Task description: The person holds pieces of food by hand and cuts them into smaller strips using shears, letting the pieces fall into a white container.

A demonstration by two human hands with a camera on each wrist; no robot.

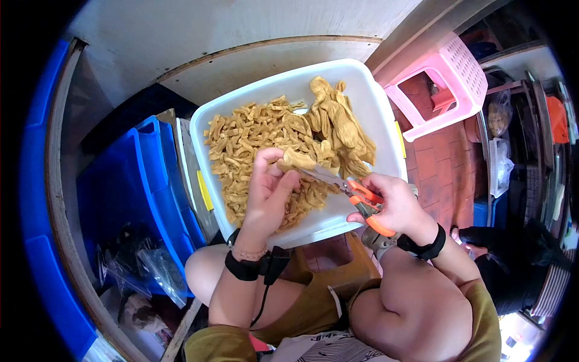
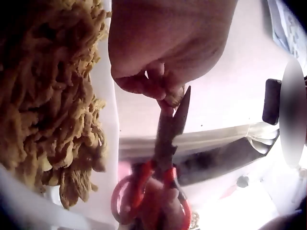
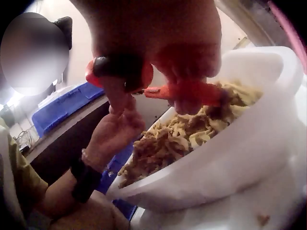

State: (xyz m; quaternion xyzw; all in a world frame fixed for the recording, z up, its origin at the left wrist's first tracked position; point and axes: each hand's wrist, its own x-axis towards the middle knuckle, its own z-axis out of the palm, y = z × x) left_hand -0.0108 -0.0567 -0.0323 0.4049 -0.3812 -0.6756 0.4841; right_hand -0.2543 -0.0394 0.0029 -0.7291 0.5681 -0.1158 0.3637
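Note:
My left hand (image 1: 268, 196) pinches a soft tan strip of food (image 1: 298, 159) over a white tub (image 1: 271, 86). Curled through the handles of orange-handled scissors (image 1: 373, 225), my right hand (image 1: 401, 205) holds them pointing left at that strip. In the left wrist view, the scissors' blades (image 2: 180, 117) are spread apart right at the left fingertips. Short cut tan pieces (image 1: 250, 136) fill the tub's left and middle. Longer, wrinkled uncut pieces (image 1: 341, 123) lie heaped along its right side.
A pink plastic stool (image 1: 467, 72) stands right of the tub on red floor tiles (image 1: 431, 175). Blue crates (image 1: 114, 181) with plastic bags are at the left. Below the tub is a brown stool (image 1: 329, 280), between the person's knees. Dark clothing of another person (image 1: 512, 265) shows far right.

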